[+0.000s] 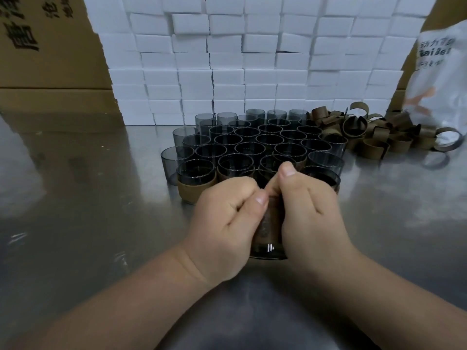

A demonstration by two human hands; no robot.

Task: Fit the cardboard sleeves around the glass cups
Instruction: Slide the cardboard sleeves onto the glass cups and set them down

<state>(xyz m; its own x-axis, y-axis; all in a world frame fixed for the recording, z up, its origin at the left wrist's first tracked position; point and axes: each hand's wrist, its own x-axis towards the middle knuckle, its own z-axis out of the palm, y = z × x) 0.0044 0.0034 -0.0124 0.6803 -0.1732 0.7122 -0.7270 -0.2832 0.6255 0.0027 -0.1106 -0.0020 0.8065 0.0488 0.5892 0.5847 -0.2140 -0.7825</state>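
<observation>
Both hands meet close over the steel table (101,223), in front of the packed block of cups (252,145), left hand (222,223) and right hand (310,215) each curled round one glass cup (268,251) with thumbs on its cardboard sleeve (267,223). Glass is stiff, slick and breakable, the sleeve light and bendy, so a hold on the sleeved wall looks safest. Its axis stands roughly upright, bare glass end toward the camera; which end is the mouth is unclear.

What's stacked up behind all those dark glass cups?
A wall of small white boxes, stacked many rows high. The glass cups cover part of its lowest rows.
</observation>
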